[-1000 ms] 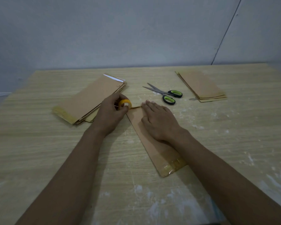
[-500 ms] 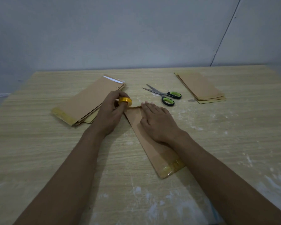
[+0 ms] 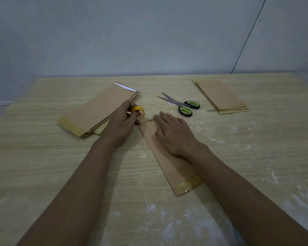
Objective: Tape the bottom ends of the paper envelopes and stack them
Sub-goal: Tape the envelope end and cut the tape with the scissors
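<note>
The left hand has its fingers curled around a small roll of yellow tape, with a finger poked through the roll's hole, lifted just off the far-left corner of the envelope in the middle. The right hand lies flat on that same envelope, fingers straight and pressing the paper down near its far edge, fingertips reaching right to the end where the tape roll is. The envelope is brown paper, lying at an angle on the wooden table, and its near end already has a shiny strip of yellow tape across it.

Left of that envelope, touching the left hand's side, there's a stack of brown envelopes with a yellow taped end facing near-left and a thin white strip showing at the far end. Beyond the envelope, a bit to the right, sit scissors with black and green handles, blades closed and pointing left. Further right of the envelope and well apart is a second, smaller pile of brown envelopes. The tabletop around the envelope has whitish smudges.
</note>
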Action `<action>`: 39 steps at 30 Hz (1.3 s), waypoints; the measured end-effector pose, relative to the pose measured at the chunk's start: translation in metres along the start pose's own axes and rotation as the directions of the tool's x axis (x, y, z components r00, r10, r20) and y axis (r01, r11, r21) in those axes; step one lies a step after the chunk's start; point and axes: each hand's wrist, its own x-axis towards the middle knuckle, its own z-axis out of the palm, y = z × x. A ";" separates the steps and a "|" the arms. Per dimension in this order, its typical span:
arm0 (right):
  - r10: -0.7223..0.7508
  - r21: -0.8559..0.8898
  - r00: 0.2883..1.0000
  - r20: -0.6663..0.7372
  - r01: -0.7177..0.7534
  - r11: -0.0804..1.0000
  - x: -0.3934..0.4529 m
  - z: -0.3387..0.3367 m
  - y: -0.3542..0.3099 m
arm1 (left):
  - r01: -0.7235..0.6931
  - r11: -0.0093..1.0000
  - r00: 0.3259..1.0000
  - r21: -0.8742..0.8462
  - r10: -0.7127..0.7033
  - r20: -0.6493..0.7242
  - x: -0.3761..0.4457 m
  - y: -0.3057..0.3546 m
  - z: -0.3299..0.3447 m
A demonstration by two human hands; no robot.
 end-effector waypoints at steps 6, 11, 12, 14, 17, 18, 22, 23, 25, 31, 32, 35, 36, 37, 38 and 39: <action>-0.002 -0.001 1.000 -0.004 0.002 1.000 0.001 0.000 -0.001 | -0.011 0.997 0.999 0.081 0.014 -0.044 -0.002 0.002 0.000; -0.017 0.011 1.000 -0.022 0.017 1.000 0.000 0.000 -0.001 | -0.092 0.980 0.993 0.175 0.104 -0.064 -0.006 0.003 -0.004; -0.019 0.022 0.999 -0.042 0.020 1.000 0.000 0.000 -0.002 | -0.099 0.979 0.992 0.181 0.112 -0.064 -0.005 0.002 -0.004; -0.013 0.042 0.996 -0.090 0.016 0.999 -0.001 -0.002 -0.003 | -0.101 0.976 0.991 0.193 0.115 -0.063 -0.005 0.001 -0.005; -0.029 0.054 0.995 -0.096 0.035 0.998 -0.002 -0.003 -0.007 | -0.098 0.976 0.992 0.196 0.112 -0.063 -0.005 0.000 -0.004; -0.039 0.053 0.996 -0.083 0.043 0.998 -0.002 -0.002 -0.009 | -0.100 0.976 0.991 0.196 0.115 -0.065 -0.005 -0.001 -0.005; -0.047 0.023 0.997 -0.061 0.048 0.999 -0.001 0.000 -0.011 | -0.100 0.979 0.991 0.177 0.115 -0.072 -0.003 -0.002 -0.005; -0.042 0.028 0.997 -0.062 0.044 0.999 -0.002 0.000 -0.011 | -0.105 0.980 0.990 0.168 0.118 -0.074 -0.003 -0.003 -0.004; -0.029 0.049 0.997 -0.070 0.032 0.998 -0.002 0.000 -0.012 | -0.114 0.981 0.989 0.157 0.128 -0.077 -0.002 -0.003 -0.004; 0.001 0.097 0.998 -0.064 0.005 0.995 -0.003 -0.004 -0.016 | -0.118 0.983 0.987 0.140 0.132 -0.094 -0.002 -0.001 -0.003; 0.004 0.086 0.998 -0.061 0.001 0.996 -0.003 -0.004 -0.017 | -0.114 0.984 0.987 0.140 0.128 -0.097 -0.003 -0.002 -0.003; 0.014 0.030 0.999 -0.052 -0.012 0.999 -0.003 -0.004 -0.022 | -0.098 0.985 0.989 0.140 0.112 -0.099 -0.003 -0.002 -0.004; 0.015 0.011 0.998 -0.056 -0.015 1.000 -0.003 -0.004 -0.023 | -0.093 0.986 0.989 0.139 0.107 -0.099 -0.003 -0.002 -0.004; 0.016 -0.004 0.998 -0.059 -0.016 1.000 -0.003 -0.005 -0.024 | -0.086 0.987 0.990 0.138 0.100 -0.098 -0.002 -0.002 -0.004; 0.017 -0.012 0.998 -0.058 -0.017 1.000 -0.003 -0.005 -0.025 | -0.080 0.987 0.991 0.140 0.094 -0.097 -0.003 -0.001 -0.005; 0.017 -0.015 0.998 -0.053 -0.018 1.000 -0.003 -0.005 -0.026 | -0.075 0.987 0.991 0.141 0.089 -0.097 -0.003 -0.001 -0.004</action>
